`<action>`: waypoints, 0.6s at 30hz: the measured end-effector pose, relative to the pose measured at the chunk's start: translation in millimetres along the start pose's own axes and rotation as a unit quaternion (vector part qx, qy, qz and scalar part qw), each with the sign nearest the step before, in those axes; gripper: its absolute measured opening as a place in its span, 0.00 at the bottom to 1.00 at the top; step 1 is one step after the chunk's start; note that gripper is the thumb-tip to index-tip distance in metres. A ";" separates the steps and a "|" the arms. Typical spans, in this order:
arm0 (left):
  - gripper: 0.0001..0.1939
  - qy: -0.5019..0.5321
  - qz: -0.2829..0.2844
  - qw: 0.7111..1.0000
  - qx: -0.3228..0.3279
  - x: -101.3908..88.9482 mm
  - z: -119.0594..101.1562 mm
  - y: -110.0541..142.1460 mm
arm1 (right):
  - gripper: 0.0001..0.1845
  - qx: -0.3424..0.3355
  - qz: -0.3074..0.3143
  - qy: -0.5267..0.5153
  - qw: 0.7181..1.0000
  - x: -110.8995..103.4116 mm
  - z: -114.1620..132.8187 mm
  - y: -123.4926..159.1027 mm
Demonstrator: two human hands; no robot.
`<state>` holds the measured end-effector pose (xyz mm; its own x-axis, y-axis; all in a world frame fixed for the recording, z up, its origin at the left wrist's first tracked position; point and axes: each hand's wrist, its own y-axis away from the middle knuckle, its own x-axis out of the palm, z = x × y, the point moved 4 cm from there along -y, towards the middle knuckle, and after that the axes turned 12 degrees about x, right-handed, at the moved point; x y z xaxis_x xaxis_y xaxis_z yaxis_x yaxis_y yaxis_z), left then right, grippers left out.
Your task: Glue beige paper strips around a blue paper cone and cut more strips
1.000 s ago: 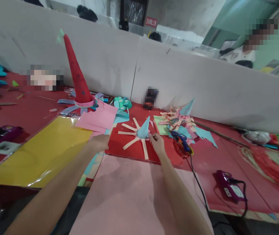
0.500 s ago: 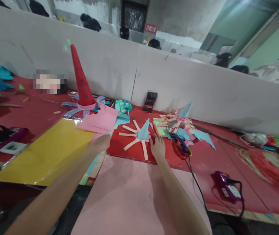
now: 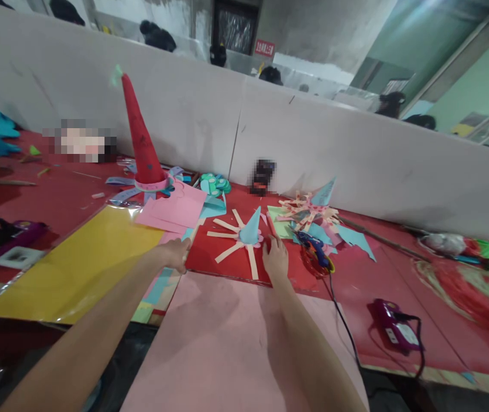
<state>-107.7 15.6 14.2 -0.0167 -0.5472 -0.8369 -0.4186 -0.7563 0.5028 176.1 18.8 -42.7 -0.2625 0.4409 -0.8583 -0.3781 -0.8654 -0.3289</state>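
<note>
Five pale strips (image 3: 229, 252) that I can count in the head view fan out from the base of a small blue cone (image 3: 251, 229), which stands on the red sheet (image 3: 201, 258) between my two hands. Those strips cover its left and lower sides; on the right I see only the pink scalloped edge (image 3: 260, 237), so I judge the ring part-way done, with that side left to fill. My right hand (image 3: 276, 257) is just beside that edge, fingers bent and slightly parted; whether the tips pinch anything, I cannot tell. My left hand (image 3: 176, 254) is at the sheet's left edge, fingers bunched, and I cannot tell whether they grip it or merely rest there. Beyond my right hand, a second blue cone (image 3: 323, 193) sits among many patterned strips (image 3: 311, 217), which makes mine look sparser and less far along. The blue glue gun (image 3: 316, 247) lies near, to the right, in neither of my hands. Whether the five strips are firmly fixed, I cannot tell.
</note>
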 end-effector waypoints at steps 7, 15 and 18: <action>0.34 -0.025 0.044 0.998 -0.035 0.2 -14.8 6.3 | 0.10 -0.014 -0.058 0.014 0.998 -15.3 4.5 7.1; 0.34 -0.010 0.033 0.999 -0.030 0.0 -10.0 6.9 | 0.08 -0.033 -0.086 0.002 0.996 -10.0 1.3 4.8; 0.34 -0.013 0.033 0.998 -0.044 0.6 -10.5 7.2 | 0.07 -0.035 -0.100 -0.004 0.994 -15.1 1.7 5.5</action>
<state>-101.2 6.0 19.6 -0.0655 -0.5878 -0.8063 -0.3353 -0.7481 0.5726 176.5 7.9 -30.9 -0.1962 0.6069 -0.7701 -0.3611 -0.7749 -0.5187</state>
